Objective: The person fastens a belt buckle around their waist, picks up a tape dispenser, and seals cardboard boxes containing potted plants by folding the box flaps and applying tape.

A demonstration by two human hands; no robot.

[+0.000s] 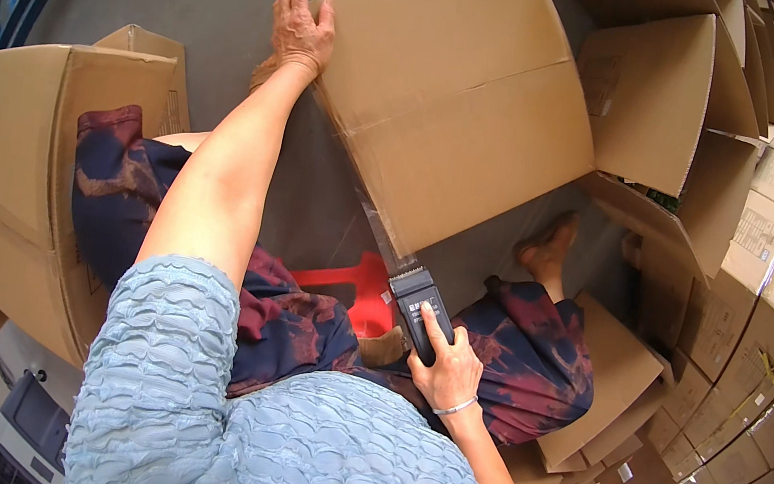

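Right fingers (435,326) gripped a tape gun (410,289), a box (470,103) just beyond them; left fingers (300,0), loosely spread, rested at the box's corner

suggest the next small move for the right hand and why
Probably press the black tape dispenser against the carton's near corner: clear tape runs between them, the right hand grips the dispenser, and the left hand touches the far-left corner.

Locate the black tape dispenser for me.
In the head view, the tape dispenser is in the right hand, slightly below and right of centre, by the large carton's lower corner.
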